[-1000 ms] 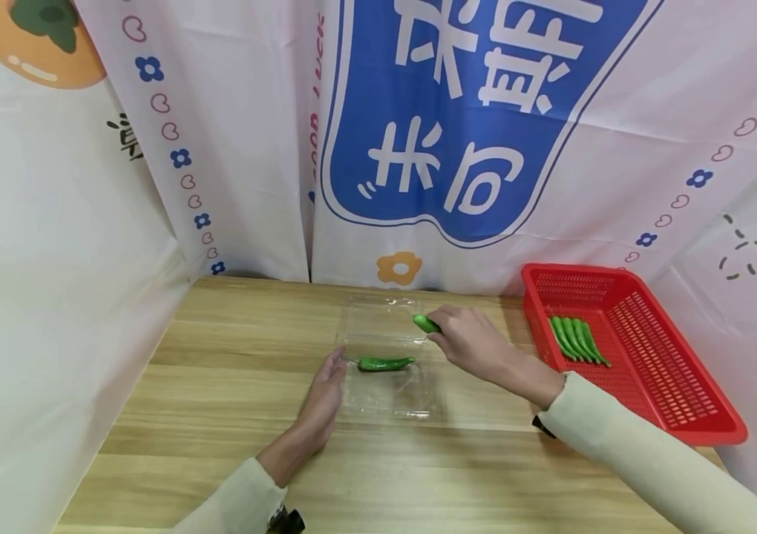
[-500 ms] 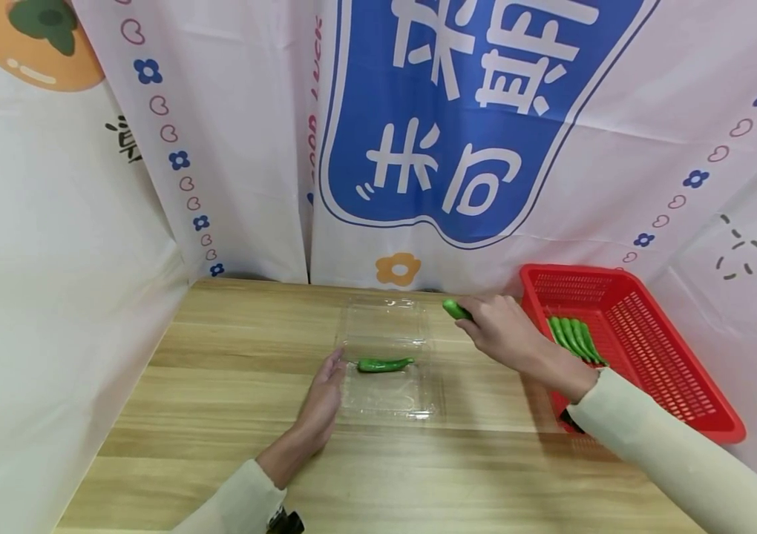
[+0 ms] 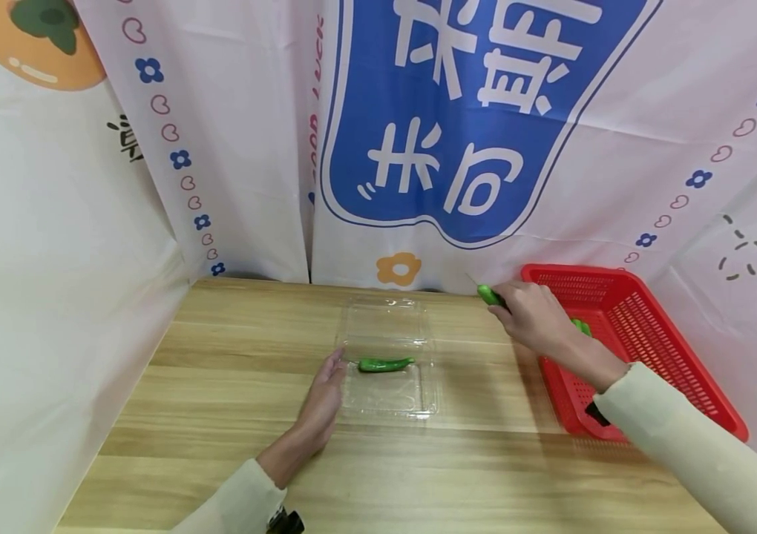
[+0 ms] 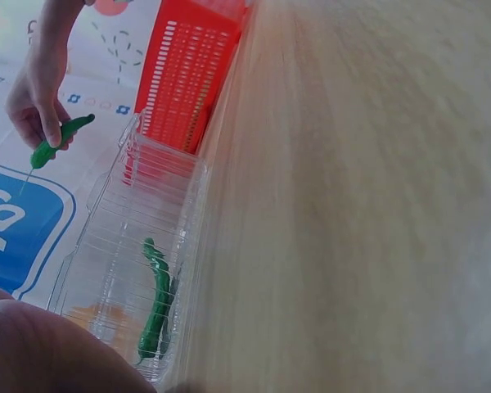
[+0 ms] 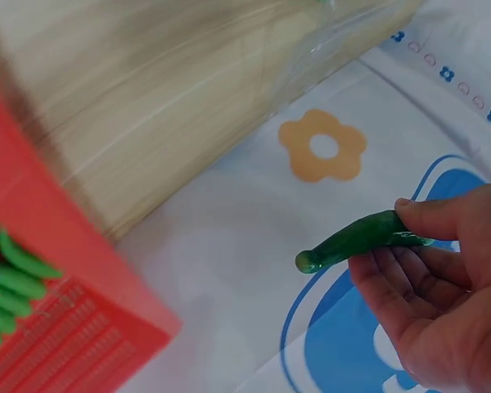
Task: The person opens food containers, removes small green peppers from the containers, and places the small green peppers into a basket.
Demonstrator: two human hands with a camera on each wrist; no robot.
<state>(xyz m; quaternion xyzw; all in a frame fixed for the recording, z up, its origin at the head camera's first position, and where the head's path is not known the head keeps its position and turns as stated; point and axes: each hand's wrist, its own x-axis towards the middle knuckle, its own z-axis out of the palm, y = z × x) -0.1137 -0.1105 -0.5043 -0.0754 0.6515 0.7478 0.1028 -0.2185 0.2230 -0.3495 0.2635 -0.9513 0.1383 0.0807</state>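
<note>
My right hand pinches a green chili pepper between thumb and fingers, in the air beside the red basket's left rim. The right wrist view shows this pepper with one end poking out past the fingertips. A clear plastic clamshell box lies unfolded on the table, its lid towards the back wall. One green chili pepper lies crosswise in the box near the hinge. My left hand rests against the box's left edge with fingers extended; its thumb side fills a corner of the left wrist view.
A red plastic basket stands at the table's right side, with several green chili peppers inside, mostly hidden by my right hand in the head view. A printed cloth hangs behind the wooden table.
My right hand has moved right, from over the box to the basket's left rim, carrying the pepper. My left hand and the pepper in the box have stayed in place.
</note>
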